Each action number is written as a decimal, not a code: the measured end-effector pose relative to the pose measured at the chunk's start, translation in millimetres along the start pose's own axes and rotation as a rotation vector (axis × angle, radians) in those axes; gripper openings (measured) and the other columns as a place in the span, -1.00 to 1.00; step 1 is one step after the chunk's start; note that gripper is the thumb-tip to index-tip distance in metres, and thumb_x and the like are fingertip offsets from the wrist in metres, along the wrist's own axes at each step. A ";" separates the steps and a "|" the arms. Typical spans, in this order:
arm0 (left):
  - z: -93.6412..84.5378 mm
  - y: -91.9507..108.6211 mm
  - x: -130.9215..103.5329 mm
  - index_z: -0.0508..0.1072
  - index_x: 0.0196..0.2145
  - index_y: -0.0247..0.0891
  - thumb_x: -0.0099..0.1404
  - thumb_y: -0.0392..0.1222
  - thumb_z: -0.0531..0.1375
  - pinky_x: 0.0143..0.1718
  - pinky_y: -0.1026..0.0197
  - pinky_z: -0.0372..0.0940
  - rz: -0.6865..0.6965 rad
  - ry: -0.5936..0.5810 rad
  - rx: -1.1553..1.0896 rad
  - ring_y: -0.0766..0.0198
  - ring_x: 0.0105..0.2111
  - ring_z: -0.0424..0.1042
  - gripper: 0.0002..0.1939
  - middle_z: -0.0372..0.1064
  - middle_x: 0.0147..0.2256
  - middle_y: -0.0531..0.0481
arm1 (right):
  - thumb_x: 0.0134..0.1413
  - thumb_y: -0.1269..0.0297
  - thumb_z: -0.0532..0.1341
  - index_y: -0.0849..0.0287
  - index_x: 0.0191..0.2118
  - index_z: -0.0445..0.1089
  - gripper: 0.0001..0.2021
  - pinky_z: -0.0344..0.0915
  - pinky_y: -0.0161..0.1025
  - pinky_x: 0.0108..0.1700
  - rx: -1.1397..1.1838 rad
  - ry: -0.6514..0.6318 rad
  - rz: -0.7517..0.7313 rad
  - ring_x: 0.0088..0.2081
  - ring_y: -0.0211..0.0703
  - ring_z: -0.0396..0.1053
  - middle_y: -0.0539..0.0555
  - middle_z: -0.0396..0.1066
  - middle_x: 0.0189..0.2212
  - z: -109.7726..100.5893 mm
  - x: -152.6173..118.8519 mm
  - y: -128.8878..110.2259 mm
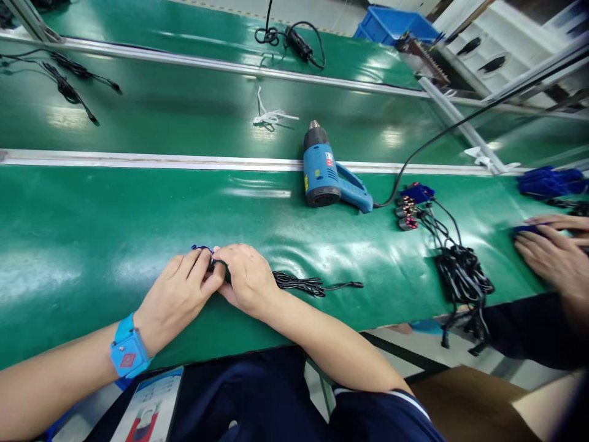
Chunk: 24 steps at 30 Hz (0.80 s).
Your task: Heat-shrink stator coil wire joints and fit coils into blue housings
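My left hand (179, 298) and my right hand (247, 277) meet low over the green bench top, fingers closed on a small dark part (224, 268). A bit of blue (200, 247) shows past my left fingertips. My fingers cover most of this part, so its kind cannot be made out. Just right of my right hand lies a bundled black cable (299, 282) with a plug end; whether it joins the held part is hidden. My left wrist wears a blue wrist strap (129, 352).
A blue heat gun (324, 169) lies ahead, its cord running right. Blue-and-copper parts (408, 209) with bundled black cables (464, 273) lie to the right, beside a co-worker's hands (556, 252). White ties (271, 116) and more cables (69, 83) are across the rail (151, 160).
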State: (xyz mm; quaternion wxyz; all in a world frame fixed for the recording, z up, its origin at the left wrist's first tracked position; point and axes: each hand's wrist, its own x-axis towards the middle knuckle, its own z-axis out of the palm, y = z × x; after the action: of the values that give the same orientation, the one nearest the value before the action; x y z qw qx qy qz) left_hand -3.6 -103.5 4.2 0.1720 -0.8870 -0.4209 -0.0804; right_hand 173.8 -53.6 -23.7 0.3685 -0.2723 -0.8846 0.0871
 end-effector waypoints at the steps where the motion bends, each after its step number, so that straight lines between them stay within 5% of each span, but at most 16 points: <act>1: -0.4 -0.2 0.2 0.41 0.02 -0.45 0.36 -0.48 -0.02 -0.17 -0.04 0.41 -0.003 -0.003 -0.005 -0.12 -0.09 0.49 -0.65 0.45 -0.04 -0.39 | 0.38 0.38 0.12 0.36 0.10 0.23 -0.75 0.42 -0.09 -0.06 0.002 -0.010 0.000 -0.08 -0.02 0.45 0.25 0.47 -0.13 -0.4 0.1 -0.1; 8: 6.4 -13.3 -2.1 0.40 0.02 -0.44 0.42 -0.47 -0.03 -0.13 0.01 0.31 0.008 0.065 -0.108 -0.02 -0.04 0.45 -0.68 0.49 -0.08 -0.27 | 0.37 0.36 0.14 0.31 0.09 0.28 -0.76 0.41 -0.08 -0.09 -0.037 -0.062 0.034 -0.10 -0.01 0.44 0.22 0.46 -0.16 0.3 -1.8 0.0; 13: 21.4 -39.0 -7.1 0.33 0.08 -0.24 0.46 -0.10 0.19 0.03 -0.09 0.22 -0.148 0.148 -0.455 -0.06 0.10 0.36 -0.70 0.45 0.01 -0.16 | 0.37 0.29 0.23 0.29 0.08 0.27 -0.73 0.40 -0.05 -0.01 0.016 -0.031 0.046 -0.10 -0.02 0.44 0.21 0.47 -0.14 -5.1 2.0 -0.3; 17: 28.1 -58.0 -7.6 0.22 0.21 -0.21 0.19 0.40 0.27 0.17 -0.22 0.15 -0.215 0.103 -0.662 -0.20 0.21 0.25 -0.15 0.33 0.14 -0.28 | 0.25 0.10 0.37 0.21 0.26 0.20 -0.41 0.28 0.08 0.24 0.069 -0.381 0.074 0.21 0.06 0.26 0.26 0.31 0.18 -49.3 1.5 10.2; 19: 30.0 -65.1 -7.9 0.24 0.20 -0.21 0.11 0.56 0.19 0.15 -0.21 0.18 -0.323 0.174 -0.811 -0.20 0.16 0.30 -0.05 0.33 0.11 -0.28 | 0.13 0.11 0.45 0.09 0.33 0.14 -0.26 0.28 0.15 0.25 0.033 -0.575 0.197 0.27 0.11 0.19 0.22 0.20 0.27 -79.8 -8.5 20.4; 24: 39.6 -75.9 -8.0 0.39 -0.18 -0.13 0.49 0.23 -0.03 -0.15 0.04 0.29 -0.849 0.603 -1.129 0.15 -0.27 0.38 -0.59 0.36 -0.31 -0.02 | 0.17 0.20 0.40 -0.01 0.35 0.12 -0.29 0.34 0.24 0.18 -0.067 -0.640 0.431 0.21 0.19 0.25 0.18 0.26 0.19 -127.2 -55.6 39.9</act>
State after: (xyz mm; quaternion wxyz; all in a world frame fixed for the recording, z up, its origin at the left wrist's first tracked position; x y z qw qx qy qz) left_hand -67.5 -50.0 -16.8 -0.2450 -0.5425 -0.5553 -0.5808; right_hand 311.7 -56.5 19.3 0.0379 -0.4229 -0.8797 0.2140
